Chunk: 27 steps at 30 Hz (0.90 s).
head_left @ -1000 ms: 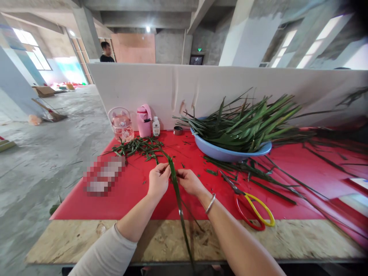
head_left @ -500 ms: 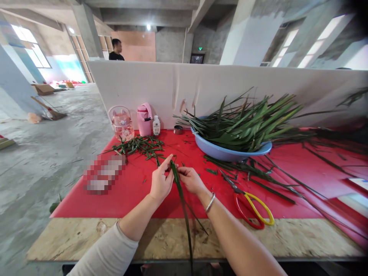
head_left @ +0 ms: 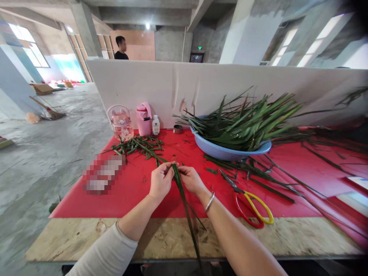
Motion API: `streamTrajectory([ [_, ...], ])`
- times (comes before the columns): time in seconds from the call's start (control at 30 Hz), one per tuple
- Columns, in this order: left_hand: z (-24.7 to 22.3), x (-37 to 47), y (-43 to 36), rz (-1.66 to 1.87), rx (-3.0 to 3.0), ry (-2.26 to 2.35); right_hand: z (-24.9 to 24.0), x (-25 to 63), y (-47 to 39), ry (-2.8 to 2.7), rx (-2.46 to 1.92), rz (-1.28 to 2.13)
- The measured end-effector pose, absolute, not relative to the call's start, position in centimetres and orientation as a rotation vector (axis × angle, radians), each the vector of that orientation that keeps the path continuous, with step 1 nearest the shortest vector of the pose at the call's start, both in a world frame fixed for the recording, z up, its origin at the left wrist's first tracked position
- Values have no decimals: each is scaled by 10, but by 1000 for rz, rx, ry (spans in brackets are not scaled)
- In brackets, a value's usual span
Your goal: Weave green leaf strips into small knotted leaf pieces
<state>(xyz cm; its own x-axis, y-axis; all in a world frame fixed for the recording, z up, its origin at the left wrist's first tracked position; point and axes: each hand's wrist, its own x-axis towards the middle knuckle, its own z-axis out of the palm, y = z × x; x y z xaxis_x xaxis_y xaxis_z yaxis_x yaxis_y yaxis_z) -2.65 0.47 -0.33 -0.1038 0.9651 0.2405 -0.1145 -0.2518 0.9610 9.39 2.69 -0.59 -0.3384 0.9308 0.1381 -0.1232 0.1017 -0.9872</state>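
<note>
A long green leaf strip hangs from between my two hands and trails over the table's front edge. My left hand pinches it near its top, with thumb and index finger pressed together. From the right, my right hand pinches at the same spot, its fingertips close to the left ones. A thin reddish loop, like fine wire, shows just above the fingertips. Beyond my left hand lies a pile of short green leaf pieces. To the right of my right hand rest scissors with red and yellow handles.
A blue basin heaped with long leaves stands at the back right. A pink jug, a pink bottle, a small white bottle and a round tin line the white partition. Loose strips lie rightward.
My left index finger, raised before, has come down into a pinch beside my right fingertips. The leaf strip's lower end has swung slightly to the right.
</note>
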Motion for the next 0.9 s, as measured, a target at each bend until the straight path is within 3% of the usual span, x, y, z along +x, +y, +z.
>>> streamTrajectory([
  [0.4, -5, -30, 8, 1503, 1237, 1132, -15, 86, 25, -1422, -865, 1423],
  [0.9, 1, -29, 14, 1467, 880, 871, -7, 91, 22, -1608, -935, 1125],
])
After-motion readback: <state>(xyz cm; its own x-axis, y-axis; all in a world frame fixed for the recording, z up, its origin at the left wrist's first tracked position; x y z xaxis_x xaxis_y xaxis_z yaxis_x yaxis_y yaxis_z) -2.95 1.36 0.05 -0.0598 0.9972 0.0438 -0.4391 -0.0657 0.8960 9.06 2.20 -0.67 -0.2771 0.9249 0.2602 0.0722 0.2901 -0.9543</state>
